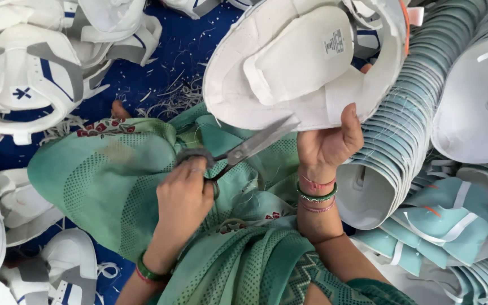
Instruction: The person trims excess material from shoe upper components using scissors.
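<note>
Head view. White shoe upper [289,62]: held up over the lap, lining side facing the camera, tongue piece in its middle.
Right hand [329,144]: below the upper, closed on its lower edge, thumb pressed on the lining, fingers hidden behind.
Left hand [183,197]: below and left of the upper, fingers wrapped through the loops of the scissors [249,148], firmly closed on them.
Scissors: blades nearly shut, tips touching or just short of the upper's lower edge; cannot tell which.
Stack of teal uppers [408,130]: just right of the upper, nested in a curved row.
White-and-grey uppers [24,73]: well left of the upper.
Thread clippings [170,99]: on blue cloth [170,51], left of the upper.
Handling note, as judgement: best cut with the edge kept taut near the thumb, blade tips only, flush to the seam, clear of the lining and the thumb.
</note>
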